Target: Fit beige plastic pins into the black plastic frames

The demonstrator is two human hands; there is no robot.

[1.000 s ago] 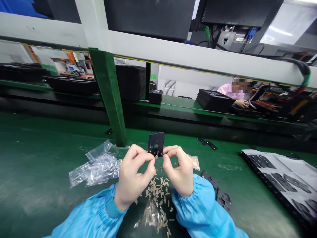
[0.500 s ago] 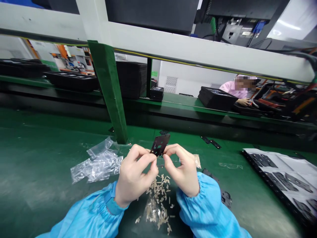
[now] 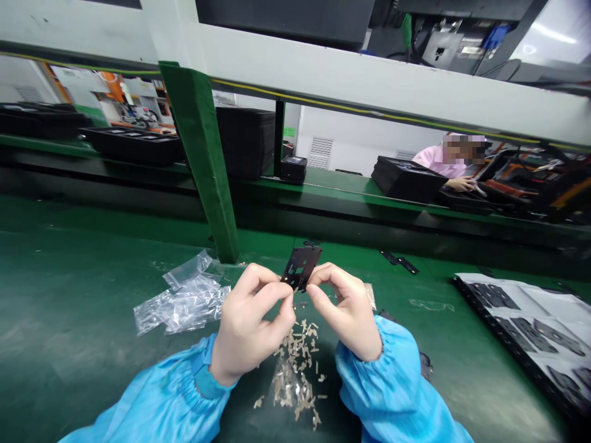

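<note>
A thin black plate with several cut-outs [image 3: 302, 266] is held up, tilted, between my two hands. My left hand [image 3: 253, 323] pinches its lower left corner between thumb and fingers. On the lower right edge, my right hand [image 3: 346, 307] pinches it the same way. Fingertips cover the plate's lower corners, and whether a small part sits between them is too fine to see. Below the hands, many small beige pieces [image 3: 300, 363] lie scattered on the green work surface [image 3: 83, 369], some on a clear plastic film.
Crumpled clear plastic bags [image 3: 194, 301] lie left of my hands. A tray [image 3: 545, 301] with black flat parts stands at the right. Small black strips [image 3: 399, 261] lie farther back. A green post [image 3: 203, 166] rises ahead. Across the bench, a person in pink [image 3: 443, 161] works beside black trays [image 3: 409, 178].
The view has shifted slightly. Both hands keep their pinch on the black plate, which now shows a little more of its face. The person across has moved a hand slightly.
</note>
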